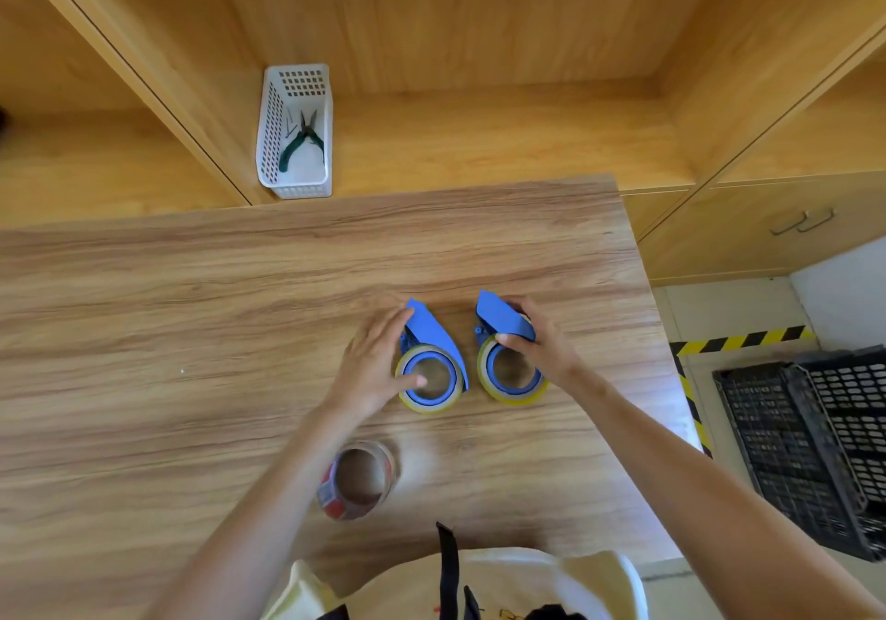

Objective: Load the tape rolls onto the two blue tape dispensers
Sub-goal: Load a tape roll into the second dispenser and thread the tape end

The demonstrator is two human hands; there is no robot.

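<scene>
Two blue tape dispensers lie side by side on the wooden table [192, 312]. The left dispenser [434, 331] carries a yellowish tape roll [429, 403] around its blue hub. My left hand [376, 363] rests against its left side, thumb on the roll's rim. The right dispenser [503, 315] also carries a yellowish tape roll [513, 394]. My right hand [542, 343] grips its blue cover from the right, thumb on top. A third roll with a red and grey printed core [357, 480] lies flat near the table's front edge.
A white perforated basket [297, 135] holding green-handled pliers stands on the shelf behind the table. Black plastic crates [815, 437] sit on the floor at the right, beside yellow-black hazard tape. The table's right edge runs close to the right dispenser.
</scene>
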